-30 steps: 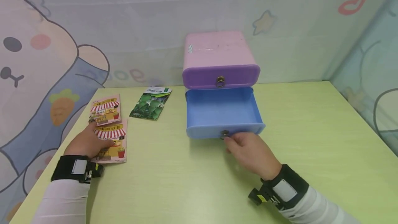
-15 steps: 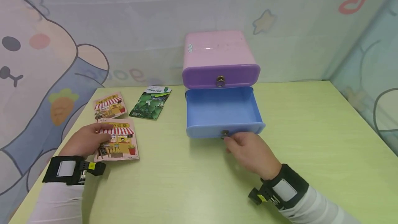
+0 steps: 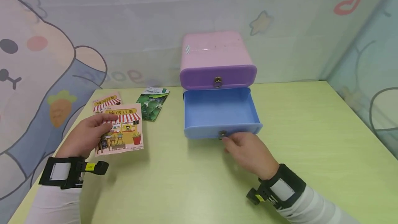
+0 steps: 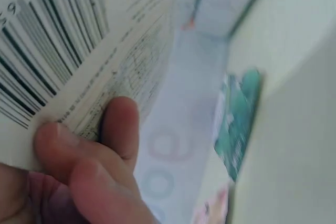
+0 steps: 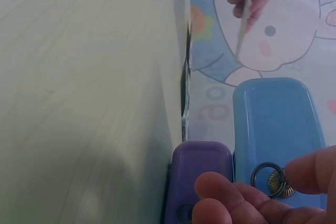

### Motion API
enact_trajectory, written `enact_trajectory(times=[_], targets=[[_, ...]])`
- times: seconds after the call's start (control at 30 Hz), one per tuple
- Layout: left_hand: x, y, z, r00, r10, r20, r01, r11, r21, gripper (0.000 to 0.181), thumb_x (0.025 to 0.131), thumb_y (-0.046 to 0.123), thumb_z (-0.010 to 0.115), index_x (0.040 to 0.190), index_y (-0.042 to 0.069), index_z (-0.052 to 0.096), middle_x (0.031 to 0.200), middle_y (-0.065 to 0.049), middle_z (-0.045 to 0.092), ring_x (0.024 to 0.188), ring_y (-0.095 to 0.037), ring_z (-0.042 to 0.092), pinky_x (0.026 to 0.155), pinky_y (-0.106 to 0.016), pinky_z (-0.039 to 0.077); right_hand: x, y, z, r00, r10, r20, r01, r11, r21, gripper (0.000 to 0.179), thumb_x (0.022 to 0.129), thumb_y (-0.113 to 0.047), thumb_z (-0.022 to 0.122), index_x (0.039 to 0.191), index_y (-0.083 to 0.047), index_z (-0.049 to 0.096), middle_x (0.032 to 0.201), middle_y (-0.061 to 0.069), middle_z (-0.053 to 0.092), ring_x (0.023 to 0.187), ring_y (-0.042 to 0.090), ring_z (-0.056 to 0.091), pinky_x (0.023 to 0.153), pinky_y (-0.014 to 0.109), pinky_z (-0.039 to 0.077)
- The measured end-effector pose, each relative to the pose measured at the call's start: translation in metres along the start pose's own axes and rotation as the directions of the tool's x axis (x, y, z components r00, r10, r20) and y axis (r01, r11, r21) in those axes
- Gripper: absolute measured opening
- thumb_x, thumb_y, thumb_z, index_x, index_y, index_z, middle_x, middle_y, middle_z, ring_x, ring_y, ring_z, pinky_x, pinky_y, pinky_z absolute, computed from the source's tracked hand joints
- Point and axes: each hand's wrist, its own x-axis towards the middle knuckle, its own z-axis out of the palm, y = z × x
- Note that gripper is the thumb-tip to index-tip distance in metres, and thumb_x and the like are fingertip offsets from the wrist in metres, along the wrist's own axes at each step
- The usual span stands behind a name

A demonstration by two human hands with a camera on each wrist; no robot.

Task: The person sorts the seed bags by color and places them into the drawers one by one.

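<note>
My left hand [image 3: 85,136] pinches a pink seed packet [image 3: 124,130] printed with a striped-awning shop, thumb on one face and fingers on the other. It is raised off the table, casting a shadow. In the left wrist view the packet's back [image 4: 79,51] shows a barcode. A second pink packet [image 3: 107,100] lies behind, partly covered by the held one. My right hand [image 3: 252,155] pinches the ring pull [image 5: 261,179] on the front of the blue drawer [image 3: 222,104], which is pulled out with nothing inside.
Above the blue drawer sits a pink case [image 3: 216,49] with its purple drawer [image 3: 230,75] pushed in. A green leafy seed packet [image 3: 153,106] lies left of the drawers. The pale green table [image 3: 174,182] ends at a cartoon-printed cloth backdrop [image 3: 149,27].
My left hand has slid the front pink packet rightward, gripped it and lifted it off the table. The rear packet has shifted slightly. My right hand stays at the blue drawer's pull.
</note>
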Motion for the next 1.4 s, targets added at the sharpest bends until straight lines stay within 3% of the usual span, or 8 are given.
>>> enact_trajectory(times=[0.13, 0.43, 0.83, 1.0, 1.3, 1.4], targets=[[-0.003, 0.016, 0.007, 0.999, 0.042, 0.004, -0.041, 0.993, -0.111, 0.037, 0.102, 0.021, 0.039, 0.134, 0.003, 0.045, 0.121, -0.023, 0.047, 0.084, -0.025, 0.063, 0.063, -0.033, 0.058, 0.000, 0.000, 0.000, 1.000, 0.004, -0.007, -0.004, 1.000, -0.007, 0.036, 0.095, -0.033, 0.050, 0.067, -0.017, 0.066, 0.050, -0.004, 0.049, 0.042, 0.015, 0.045, 0.037, 0.031, 0.039], [-0.006, 0.050, 0.027, 0.988, 0.144, 0.060, -0.126, 0.962, -0.241, 0.034, 0.101, 0.014, 0.036, 0.132, 0.005, 0.049, 0.118, -0.019, 0.050, 0.087, -0.028, 0.063, 0.064, -0.032, 0.058, 0.000, 0.001, 0.000, 1.000, 0.002, -0.014, -0.002, 1.000, -0.012, 0.037, 0.095, -0.033, 0.050, 0.066, -0.016, 0.065, 0.050, -0.004, 0.048, 0.042, 0.014, 0.045, 0.039, 0.031, 0.039], [-0.003, 0.081, 0.055, 0.977, 0.168, 0.134, -0.116, 0.937, -0.330, 0.039, 0.099, 0.006, 0.032, 0.135, 0.004, 0.046, 0.125, -0.021, 0.047, 0.093, -0.030, 0.061, 0.070, -0.035, 0.058, 0.000, 0.001, 0.000, 1.000, -0.006, -0.029, 0.005, 1.000, -0.014, 0.038, 0.095, -0.032, 0.050, 0.064, -0.016, 0.064, 0.050, -0.005, 0.049, 0.041, 0.014, 0.045, 0.037, 0.031, 0.038], [-0.003, 0.089, 0.065, 0.969, 0.184, 0.166, -0.122, 0.938, -0.325, 0.039, 0.097, 0.004, 0.033, 0.132, 0.004, 0.048, 0.124, -0.020, 0.050, 0.089, -0.029, 0.062, 0.068, -0.033, 0.058, 0.000, 0.002, 0.000, 1.000, 0.001, -0.031, -0.002, 1.000, -0.019, 0.038, 0.095, -0.032, 0.050, 0.063, -0.016, 0.063, 0.049, -0.005, 0.046, 0.041, 0.014, 0.045, 0.037, 0.031, 0.037], [0.000, 0.101, 0.078, 0.969, 0.132, 0.211, -0.077, 0.964, -0.253, 0.038, 0.096, 0.008, 0.036, 0.129, 0.014, 0.055, 0.123, -0.016, 0.052, 0.086, -0.031, 0.063, 0.067, -0.040, 0.058, 0.000, 0.002, 0.000, 0.999, 0.000, -0.038, 0.000, 1.000, -0.008, 0.038, 0.095, -0.031, 0.051, 0.061, -0.019, 0.061, 0.048, -0.004, 0.045, 0.040, 0.014, 0.044, 0.035, 0.030, 0.036], [0.001, 0.106, 0.082, 0.964, 0.143, 0.225, -0.085, 0.965, -0.248, 0.039, 0.095, 0.008, 0.036, 0.127, 0.015, 0.056, 0.122, -0.015, 0.052, 0.084, -0.032, 0.063, 0.065, -0.040, 0.058, 0.000, 0.001, 0.000, 0.999, -0.009, -0.037, 0.009, 1.000, -0.005, 0.037, 0.095, -0.031, 0.051, 0.061, -0.018, 0.060, 0.048, -0.004, 0.045, 0.039, 0.014, 0.044, 0.035, 0.029, 0.036]])
